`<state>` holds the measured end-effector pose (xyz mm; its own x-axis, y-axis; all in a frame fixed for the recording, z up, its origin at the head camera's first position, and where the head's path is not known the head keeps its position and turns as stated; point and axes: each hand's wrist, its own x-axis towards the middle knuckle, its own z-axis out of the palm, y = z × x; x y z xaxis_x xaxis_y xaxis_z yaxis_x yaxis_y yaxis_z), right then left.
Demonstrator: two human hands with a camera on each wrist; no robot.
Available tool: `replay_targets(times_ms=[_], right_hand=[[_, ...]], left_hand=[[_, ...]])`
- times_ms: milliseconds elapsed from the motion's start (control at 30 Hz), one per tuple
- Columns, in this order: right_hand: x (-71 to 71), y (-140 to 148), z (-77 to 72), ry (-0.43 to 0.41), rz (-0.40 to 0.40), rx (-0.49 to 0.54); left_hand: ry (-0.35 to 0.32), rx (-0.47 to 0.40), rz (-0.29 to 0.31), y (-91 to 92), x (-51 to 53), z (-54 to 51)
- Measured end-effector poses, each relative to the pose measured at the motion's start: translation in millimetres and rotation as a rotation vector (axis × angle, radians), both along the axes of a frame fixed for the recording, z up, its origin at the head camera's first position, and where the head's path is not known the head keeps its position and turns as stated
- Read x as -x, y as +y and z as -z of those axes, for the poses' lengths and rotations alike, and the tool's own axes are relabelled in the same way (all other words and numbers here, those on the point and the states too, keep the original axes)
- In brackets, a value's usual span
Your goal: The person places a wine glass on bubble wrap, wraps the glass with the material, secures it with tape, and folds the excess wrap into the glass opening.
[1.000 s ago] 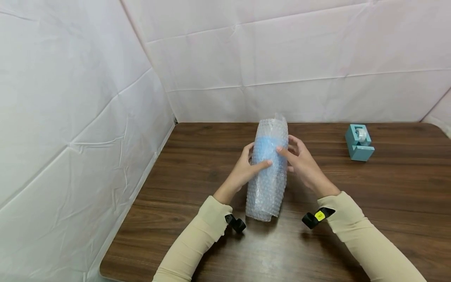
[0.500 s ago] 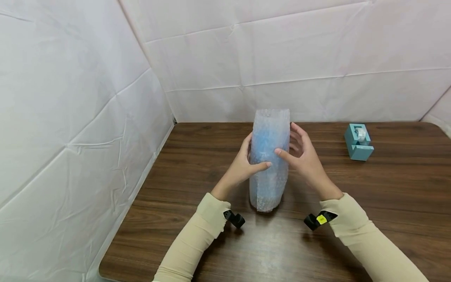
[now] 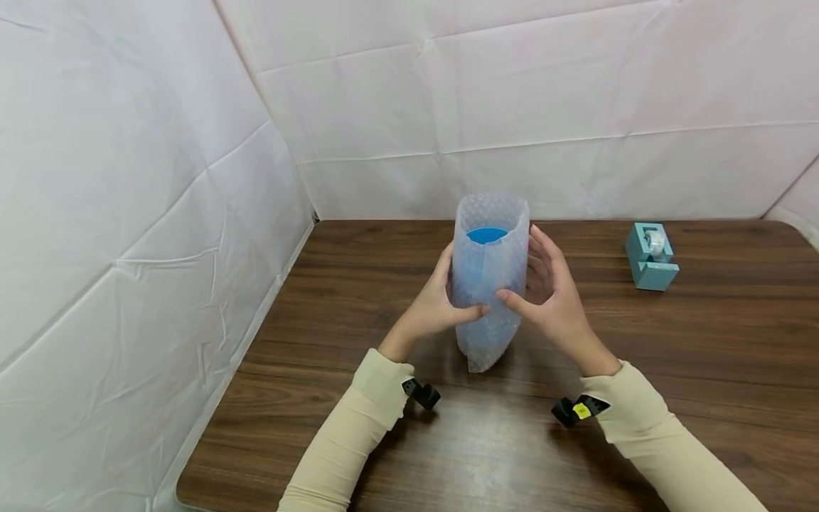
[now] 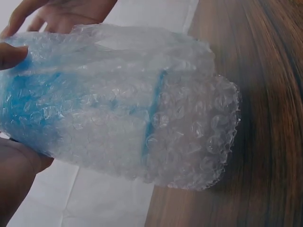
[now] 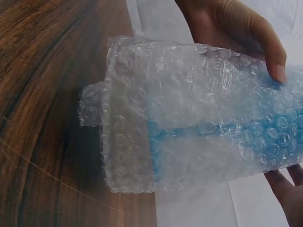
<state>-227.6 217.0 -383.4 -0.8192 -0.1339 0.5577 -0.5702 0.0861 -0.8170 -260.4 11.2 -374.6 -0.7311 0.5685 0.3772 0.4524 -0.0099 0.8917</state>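
Observation:
A sheet of bubble wrap (image 3: 489,323) is rolled around a blue cylindrical object (image 3: 486,235), whose kind is hidden by the wrap. The bundle stands nearly upright, its open top showing a blue rim set below the edge of the wrap. My left hand (image 3: 435,302) grips it from the left, thumb across the front. From the other side my right hand (image 3: 555,302) holds it with the thumb on the front and fingers around the right. In the left wrist view, loose bubble wrap (image 4: 201,132) extends past a blue edge. Whether its lower end touches the table cannot be told.
A teal tape dispenser (image 3: 651,257) with a roll of clear tape (image 3: 655,242) stands at the back right of the dark wooden table (image 3: 358,284). White cloth walls (image 3: 544,92) enclose the table at the back and sides.
The bundle has turned about its length and tipped so that its open top, with the blue rim inside, faces me more. Both hands keep their hold.

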Motion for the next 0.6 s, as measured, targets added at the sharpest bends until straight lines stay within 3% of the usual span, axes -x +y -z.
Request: replay_targets(times_ms=[167,400,600], right_hand=[[-2.0,-1,7.2,0.070,-0.008,0.025],[-5.2,-2,11.7,0.118,-0.065,0.073],[-6.9,-5,12.0,0.117,-0.062,0.082]], left_hand=[[0.002,-0.010,0.037,-1.4,-6.4,-4.4],[-0.025,-0.033,0.033,0.4,2.2,15.6],[0.002,-0.034,0.025,0.9,0.4,18.7]])
